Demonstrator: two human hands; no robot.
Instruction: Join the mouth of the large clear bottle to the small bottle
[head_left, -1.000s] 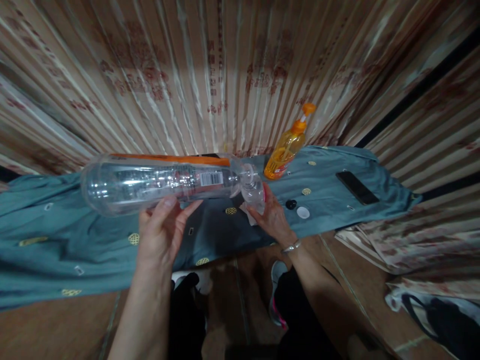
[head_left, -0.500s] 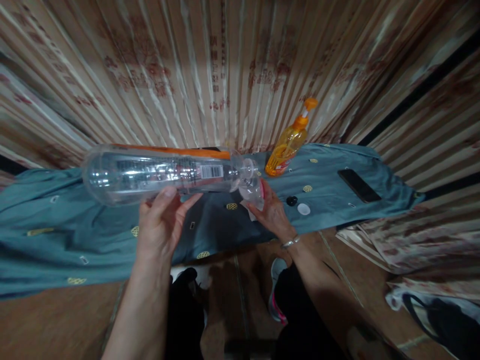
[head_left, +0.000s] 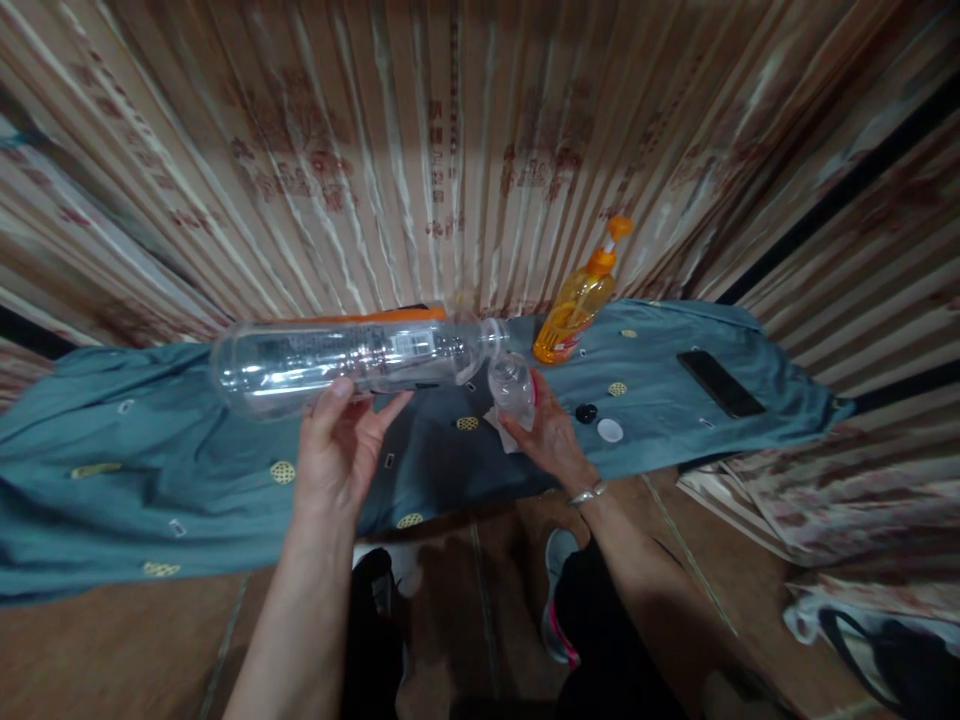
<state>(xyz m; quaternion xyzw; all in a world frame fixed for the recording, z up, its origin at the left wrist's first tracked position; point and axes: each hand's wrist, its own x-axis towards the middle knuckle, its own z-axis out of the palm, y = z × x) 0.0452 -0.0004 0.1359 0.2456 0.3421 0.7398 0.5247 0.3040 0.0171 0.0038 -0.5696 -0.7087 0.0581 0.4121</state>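
Observation:
A large clear plastic bottle with an orange-edged label lies sideways in the air, its uncapped neck pointing right. My left hand is closed round its underside, thumb on the near face. Just below and right of its mouth, my right hand grips a small clear plastic bottle, tilted, with a bit of pink at its right side. The two necks are close together; whether they touch I cannot tell. A pale scrap, perhaps paper, shows below the small bottle, partly hidden by my fingers.
A pump bottle with orange liquid stands behind my right hand. Beside that hand lie a black cap and a white cap. A phone rests farther right on the teal cloth. A patterned curtain hangs behind.
The large bottle has shifted right and slightly down in view, its label turning a little. Its mouth now sits above the small bottle, which stands more apart and more upright.

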